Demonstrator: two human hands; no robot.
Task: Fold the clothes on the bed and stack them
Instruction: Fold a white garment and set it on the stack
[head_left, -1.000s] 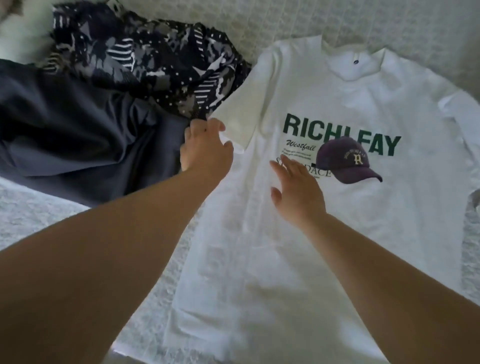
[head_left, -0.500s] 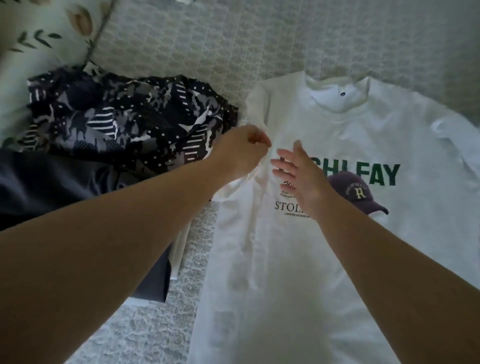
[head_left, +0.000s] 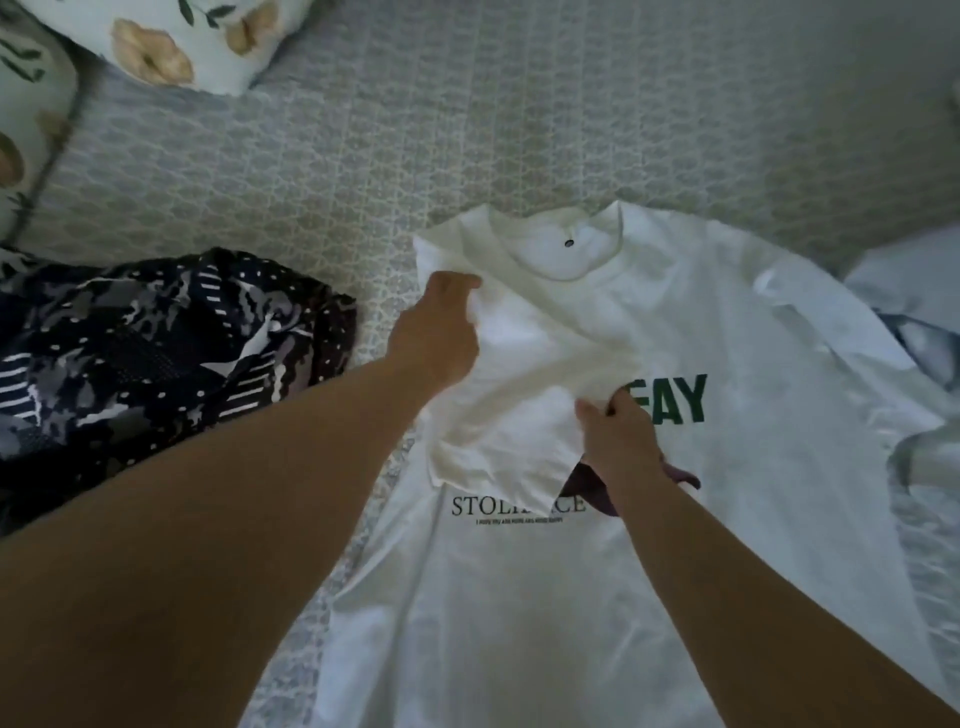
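So the white t-shirt (head_left: 649, 597) is lying face up on the bed (head_left: 467, 130), hem closest to the camera, collar pointing away, and it takes up most of the near right part of the quilted cover. The sleeve (head_left: 498, 415) on the left side is folded in over the chest, covering the start of the print

The right hand (head_left: 618, 436) sits on the inner edge of that folded sleeve, fingers curled and pinching the cloth. A bit further out, the left hand (head_left: 441, 332) grips the fabric at the shoulder, thumb up near the collar

If I'm doing this step, I'd pull the shoulder fold straight so its edge runs parallel to the side seam all the way down to the hem, then flatten the sleeve with a palm before letting go. There's a bunched ridge between the two hands that probably needs smoothing or the stack ends up lumpy. Mirror it on the other sleeve after

Readable text: green block letters "FAY" past the right hand, the rest is hidden by the sleeve. Lower down, "STOLI" then a gap then "CE", with a tiny line underneath too blurry to read

Off to the left is the dark patterned garment (head_left: 171, 353), still crumpled, and furthest away a floral pillow (head_left: 171, 47)
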